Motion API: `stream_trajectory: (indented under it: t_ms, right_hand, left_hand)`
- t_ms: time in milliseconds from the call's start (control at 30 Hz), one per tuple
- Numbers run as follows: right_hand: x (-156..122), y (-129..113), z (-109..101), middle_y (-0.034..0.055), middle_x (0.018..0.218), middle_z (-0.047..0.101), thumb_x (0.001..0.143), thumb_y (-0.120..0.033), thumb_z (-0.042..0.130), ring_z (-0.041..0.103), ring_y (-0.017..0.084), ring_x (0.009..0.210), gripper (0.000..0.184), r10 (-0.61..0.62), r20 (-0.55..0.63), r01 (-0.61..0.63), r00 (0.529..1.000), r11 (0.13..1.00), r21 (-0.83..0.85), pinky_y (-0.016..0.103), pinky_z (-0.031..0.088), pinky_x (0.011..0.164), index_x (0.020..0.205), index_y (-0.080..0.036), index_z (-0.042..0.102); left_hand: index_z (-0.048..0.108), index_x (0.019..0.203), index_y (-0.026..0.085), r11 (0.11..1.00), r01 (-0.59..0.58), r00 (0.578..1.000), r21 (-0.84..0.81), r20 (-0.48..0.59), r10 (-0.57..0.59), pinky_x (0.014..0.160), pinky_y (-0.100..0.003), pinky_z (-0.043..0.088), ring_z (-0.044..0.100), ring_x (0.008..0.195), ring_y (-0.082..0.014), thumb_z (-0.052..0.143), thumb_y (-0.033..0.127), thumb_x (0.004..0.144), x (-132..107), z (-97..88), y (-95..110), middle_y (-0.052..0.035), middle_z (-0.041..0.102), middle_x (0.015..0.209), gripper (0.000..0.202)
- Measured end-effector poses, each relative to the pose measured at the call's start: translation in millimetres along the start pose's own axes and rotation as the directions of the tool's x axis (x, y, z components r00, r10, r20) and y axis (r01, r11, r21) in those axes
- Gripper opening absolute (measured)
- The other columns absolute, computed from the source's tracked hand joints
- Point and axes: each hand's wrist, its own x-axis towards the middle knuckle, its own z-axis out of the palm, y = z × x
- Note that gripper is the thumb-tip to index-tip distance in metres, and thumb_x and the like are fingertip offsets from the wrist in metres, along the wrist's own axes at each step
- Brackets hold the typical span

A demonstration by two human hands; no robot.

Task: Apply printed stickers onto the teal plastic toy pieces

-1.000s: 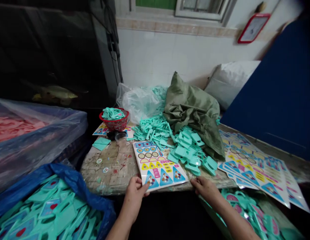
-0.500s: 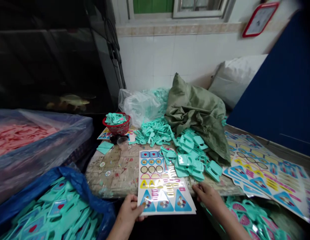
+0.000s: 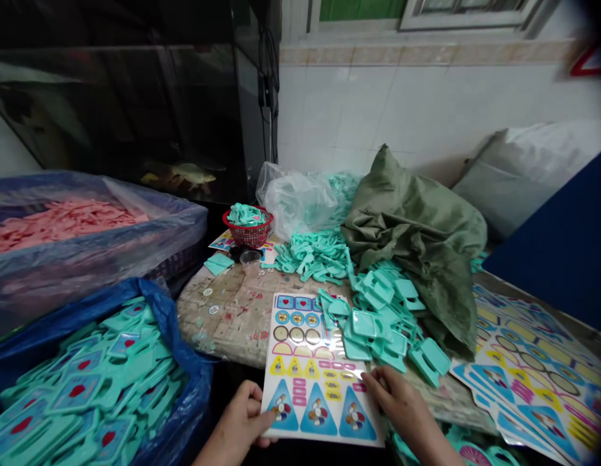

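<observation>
A glossy sticker sheet (image 3: 312,362) printed with circles, hearts and triangles hangs over the near edge of the worn table (image 3: 232,317). My left hand (image 3: 239,424) grips its lower left corner with closed fingers. My right hand (image 3: 394,398) rests on the sheet's right edge, fingertips curled on the stickers there. Just beyond lies a heap of teal plastic pieces (image 3: 378,314).
A blue-lined bin of stickered teal pieces (image 3: 87,395) stands at my left, with a bag of pink parts (image 3: 62,223) behind it. A red basket (image 3: 248,230), a clear bag (image 3: 300,200), a green sack (image 3: 416,239) and more sticker sheets (image 3: 533,362) crowd the table.
The sheet has been pulled toward me, off the table edge. My right hand moved from the table edge onto the sheet's right side. The view swung left.
</observation>
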Motion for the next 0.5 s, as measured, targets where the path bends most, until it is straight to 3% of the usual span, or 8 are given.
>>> stream_trajectory:
  t_ms: [133, 267, 367, 500]
  right_hand:
    - [-4.1, -6.0, 6.7, 0.0018, 0.065, 0.059, 0.08, -0.051, 0.037, 0.056, 0.019, 0.062, 0.033, -0.048, -0.026, 0.048, 0.998, 0.999, -0.007, 0.029, 0.039, 0.058, 0.075, -0.022, 0.052]
    - [0.6, -11.5, 13.5, 0.0035, 0.076, 0.063, 0.084, -0.041, 0.037, 0.059, 0.019, 0.072, 0.028, -0.21, 0.039, 0.212, 0.977, 0.976, -0.048, 0.029, 0.042, 0.064, 0.079, -0.022, 0.057]
    - [23.9, -14.3, 10.8, 0.0061, 0.083, 0.063, 0.086, -0.037, 0.034, 0.06, 0.019, 0.078, 0.032, -0.299, 0.029, 0.301, 0.954, 0.949, -0.096, 0.029, 0.045, 0.07, 0.082, -0.021, 0.061]
    - [64.8, -25.1, 2.3, 0.0112, 0.1, 0.063, 0.085, -0.034, 0.034, 0.06, 0.022, 0.089, 0.034, -0.316, -0.002, 0.313, 0.949, 0.94, -0.137, 0.033, 0.046, 0.081, 0.095, -0.018, 0.063]
  left_hand:
    - [0.041, 0.089, 0.02, 0.999, 0.037, 0.999, 0.0, 0.013, -0.037, 0.058, -0.024, 0.045, 0.064, 0.07, -0.0169, 0.066, 0.057, 0.064, 0.3, -6.0, -6.2, -0.0038, 0.07, 0.079, 0.05]
    - [0.046, 0.095, 0.02, 1.0, 0.029, 0.998, 0.0, 0.051, -0.028, 0.072, -0.029, 0.047, 0.063, 0.09, -0.0211, 0.062, 0.059, 0.068, -2.5, -6.1, -5.5, -0.0065, 0.07, 0.091, 0.05]
    - [0.049, 0.097, 0.019, 0.999, 0.002, 0.997, -0.038, 0.077, 0.001, 0.073, -0.029, 0.046, 0.063, 0.089, -0.0209, 0.06, 0.06, 0.068, -3.9, -4.5, -5.9, -0.0061, 0.07, 0.094, 0.051]
    - [0.051, 0.103, 0.017, 0.999, -0.026, 0.996, -0.029, 0.08, 0.028, 0.072, -0.029, 0.045, 0.063, 0.089, -0.0206, 0.059, 0.058, 0.072, -5.0, -4.9, -6.3, -0.0071, 0.07, 0.097, 0.052]
